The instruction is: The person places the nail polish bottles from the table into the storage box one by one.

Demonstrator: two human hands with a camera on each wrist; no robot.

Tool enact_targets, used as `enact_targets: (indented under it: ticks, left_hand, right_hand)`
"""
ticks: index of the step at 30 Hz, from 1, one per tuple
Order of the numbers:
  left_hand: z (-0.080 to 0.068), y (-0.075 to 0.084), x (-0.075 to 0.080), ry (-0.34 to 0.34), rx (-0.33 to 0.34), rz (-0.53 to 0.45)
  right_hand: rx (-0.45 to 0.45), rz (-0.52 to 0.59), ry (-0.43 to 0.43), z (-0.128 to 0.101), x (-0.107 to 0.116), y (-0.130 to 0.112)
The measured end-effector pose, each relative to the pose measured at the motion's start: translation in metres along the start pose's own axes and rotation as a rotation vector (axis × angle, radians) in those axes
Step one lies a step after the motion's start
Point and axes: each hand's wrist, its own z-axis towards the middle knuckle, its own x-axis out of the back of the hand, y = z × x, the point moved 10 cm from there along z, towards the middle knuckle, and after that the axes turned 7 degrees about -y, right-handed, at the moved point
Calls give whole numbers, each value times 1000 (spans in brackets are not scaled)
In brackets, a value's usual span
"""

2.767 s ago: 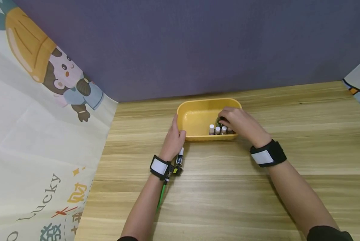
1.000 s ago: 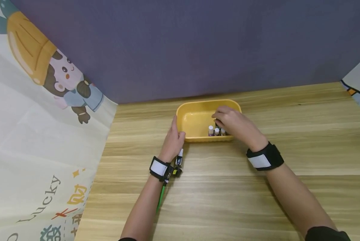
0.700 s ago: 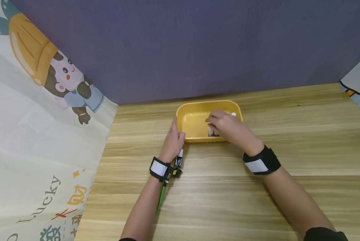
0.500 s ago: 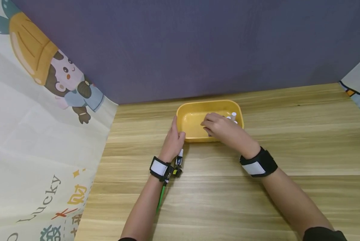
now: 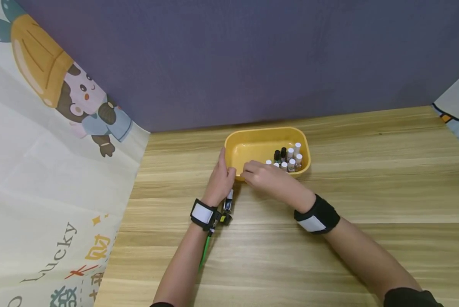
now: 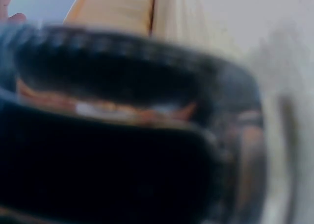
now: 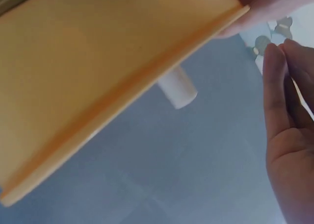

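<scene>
Resting on the pale wooden tabletop, the shallow yellow plastic tub holds a cluster of small capped bottles at its right end. The left hand lies against the tub's near-left corner, fingers fairly straight, thumb on the rim. The right hand meets the near rim; whether its fingers pinch the rim I cannot tell. The tub looks light, stiff and smooth; both ends of the rim seem the safest hold, as the bottles could topple.
</scene>
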Motion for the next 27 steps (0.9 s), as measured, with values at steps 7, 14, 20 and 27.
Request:
enact_targets:
  ticks: [7,14,20,27]
  left_hand:
    - [1,1,1,5,-4,-5]
    - [1,2,2,11,-27,4]
    - [0,0,1,4,-25,-8]
    - [0,1,1,3,-14,3]
  right_hand:
    - [54,-12,-44,1,-13,-15]
    - [71,25,-77,2,-24,-26]
    - [100,26,-94,2,-35,-36]
    - [101,-20,-145,1,-48,-42]
